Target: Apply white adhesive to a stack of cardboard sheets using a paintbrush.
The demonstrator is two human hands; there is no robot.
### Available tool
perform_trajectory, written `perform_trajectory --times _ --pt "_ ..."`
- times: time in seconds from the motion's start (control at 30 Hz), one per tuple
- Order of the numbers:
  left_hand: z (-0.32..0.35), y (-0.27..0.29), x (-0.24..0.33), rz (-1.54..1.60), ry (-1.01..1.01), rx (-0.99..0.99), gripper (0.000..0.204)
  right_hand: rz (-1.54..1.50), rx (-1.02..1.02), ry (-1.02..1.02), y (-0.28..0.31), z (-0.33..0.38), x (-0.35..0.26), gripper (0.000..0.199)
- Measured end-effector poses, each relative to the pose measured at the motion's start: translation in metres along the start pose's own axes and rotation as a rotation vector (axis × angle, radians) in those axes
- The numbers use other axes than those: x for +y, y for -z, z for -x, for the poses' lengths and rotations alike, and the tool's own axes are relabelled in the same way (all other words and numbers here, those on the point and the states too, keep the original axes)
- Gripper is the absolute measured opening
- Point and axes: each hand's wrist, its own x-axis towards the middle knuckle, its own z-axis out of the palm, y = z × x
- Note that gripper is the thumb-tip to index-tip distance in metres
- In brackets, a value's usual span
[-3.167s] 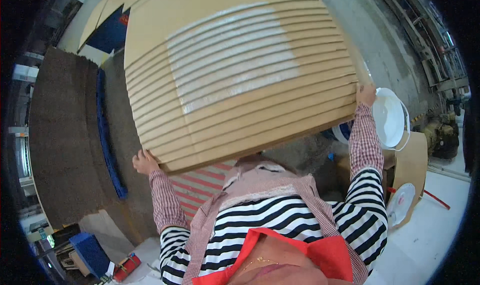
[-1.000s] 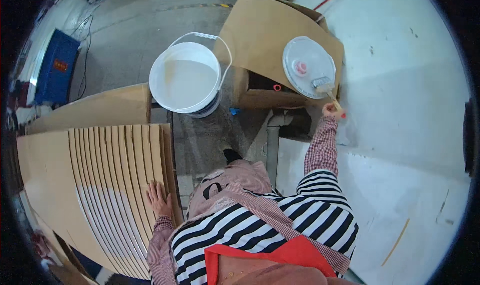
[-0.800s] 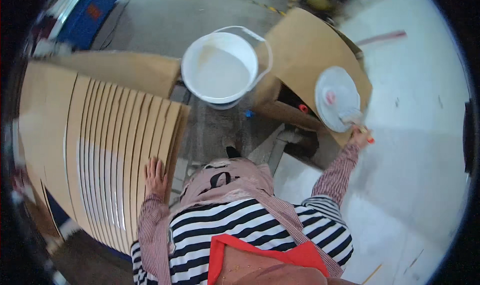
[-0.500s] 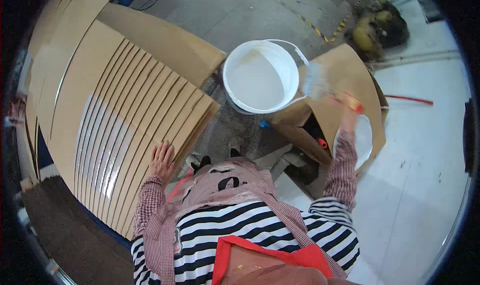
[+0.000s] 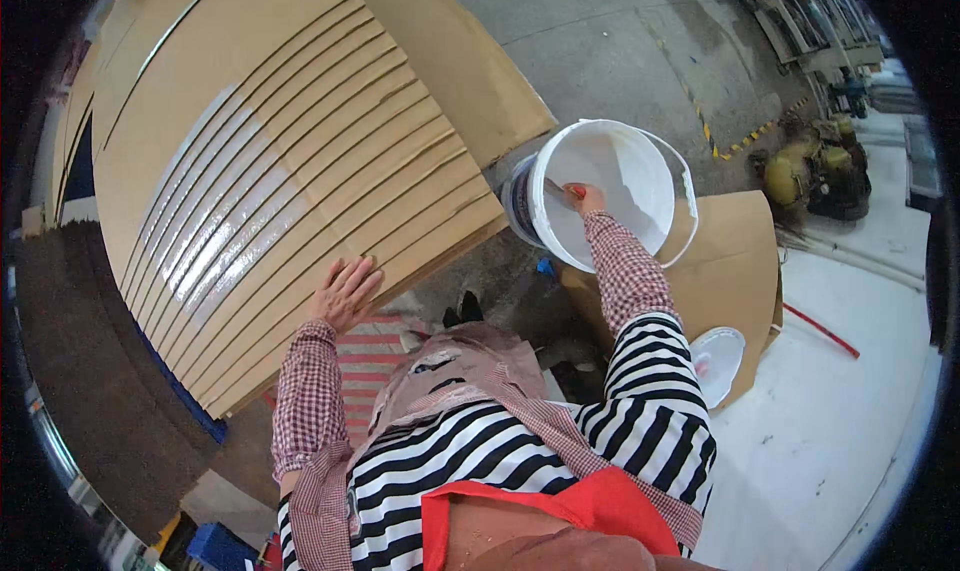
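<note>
My left hand (image 5: 347,291) lies flat, fingers spread, on the near edge of a fanned stack of tan cardboard sheets (image 5: 290,171), part of which shines with a wet white coat. My right hand (image 5: 585,199) is shut on a brush with a red handle (image 5: 566,191) and reaches into a white bucket (image 5: 610,186) of white liquid. The brush's head is down inside the bucket, mostly hidden by my hand.
The bucket stands beside a cardboard box (image 5: 730,261) with a round white lid (image 5: 718,363) resting at its edge. Yellow machinery (image 5: 815,176) stands at the far right on the concrete floor. A dark mat (image 5: 90,371) lies left of the stack.
My right hand has moved with the brush from the lid on the box into the bucket. My left hand has stayed on the edge of the cardboard stack.
</note>
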Motion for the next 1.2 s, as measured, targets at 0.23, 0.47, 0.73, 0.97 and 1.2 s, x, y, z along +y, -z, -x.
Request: perform_trajectory --times 0.23,0.47,0.73,0.97,1.2 --pt "0.001 0.003 -0.001 0.064 0.014 -0.093 0.068 -0.455 -0.184 -0.24 0.02 -0.011 0.01 0.026" --pt "-0.002 0.003 -0.003 0.035 -0.037 -0.067 0.064 -0.488 -0.315 -0.311 0.076 0.01 0.015 0.028" --pt "0.009 0.006 -0.001 0.042 -0.135 0.125 0.069 -0.686 -0.467 -0.361 0.086 0.006 0.047 0.037" --pt "0.009 -0.008 -0.004 0.07 -0.176 0.272 0.067 -1.148 -0.09 -0.133 0.222 0.04 0.037 0.033" --pt "0.024 -0.032 0.016 0.117 -0.1 0.62 0.061 -1.432 -0.128 0.424 0.182 0.085 -0.185 0.017"
